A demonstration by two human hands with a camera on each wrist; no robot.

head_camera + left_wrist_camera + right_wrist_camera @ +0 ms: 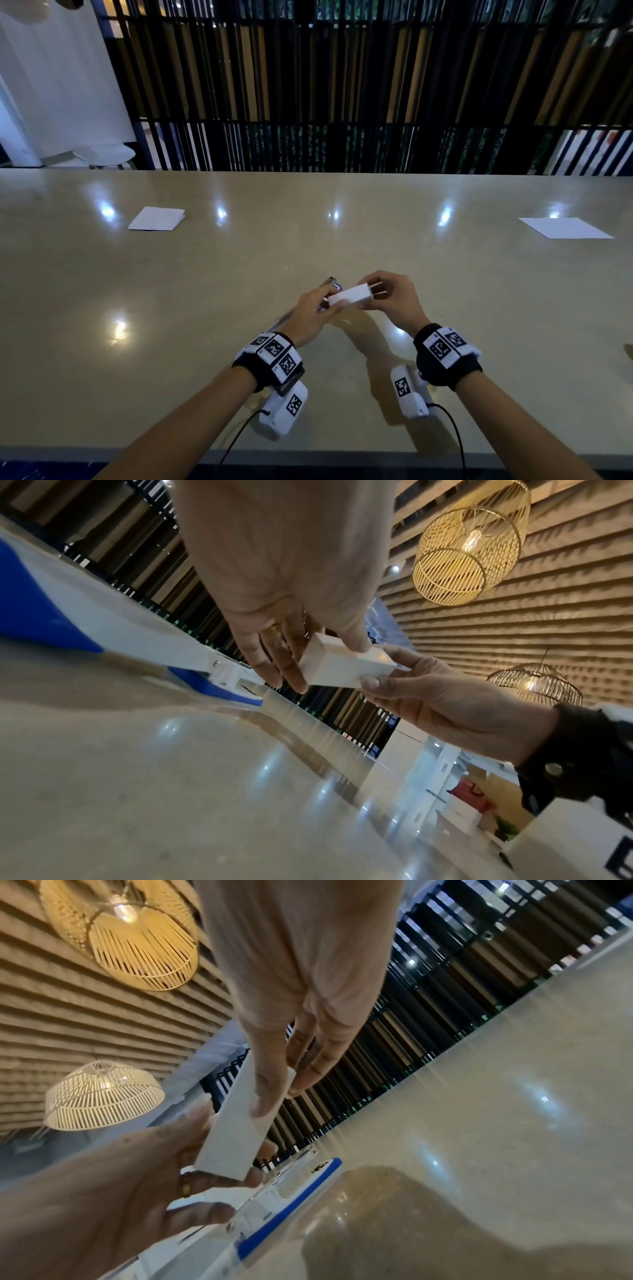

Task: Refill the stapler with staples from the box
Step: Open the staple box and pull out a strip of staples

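White box [349,296] is pinched at both ends, left hand [310,317] and right hand [390,301]. Opened carelessly above the tabletop [342,222], its staples could spill beside the stapler [219,669]

Long beige polished tabletop [308,240], glossy, dotted with lamp reflections. Folded white paper [157,218] on far left of it, flat white sheet [565,228] on far right. Beyond far edge, screen of dark vertical slats [342,85] with greenery showing between. White wall [58,75] at left, pale round stool [111,155] below it. Ribbed tan wall [548,615] overhead with lit woven basket pendant lamps [471,542].
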